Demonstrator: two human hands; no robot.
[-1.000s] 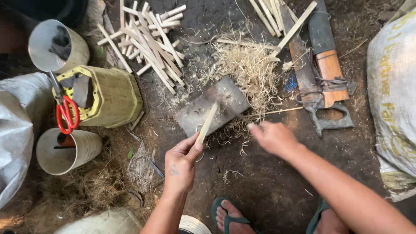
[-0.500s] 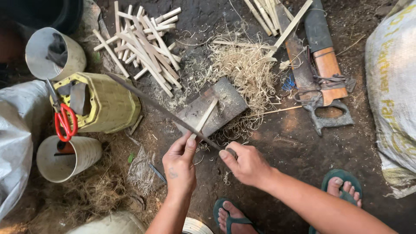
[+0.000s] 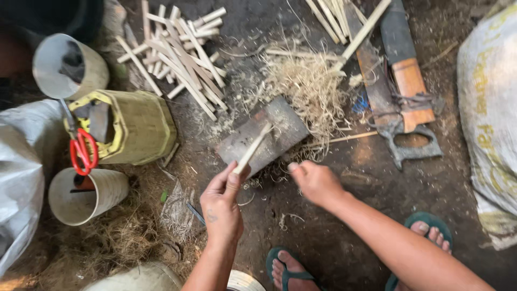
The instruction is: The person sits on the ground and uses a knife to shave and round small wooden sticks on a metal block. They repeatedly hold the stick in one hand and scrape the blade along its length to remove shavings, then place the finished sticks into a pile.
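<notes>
We see our left hand pinching one thin bamboo stick between thumb and fingers, its far end resting on one flat dark block on the dirt floor, while our right hand hovers just beside the block with fingers curled; we cannot tell whether it grips anything. Beyond lie one loose heap of cut sticks and one mound of pale shavings. To the left stand two open cylinders, one woven basket and one pair of red-handled scissors; one handsaw lies to the right.
</notes>
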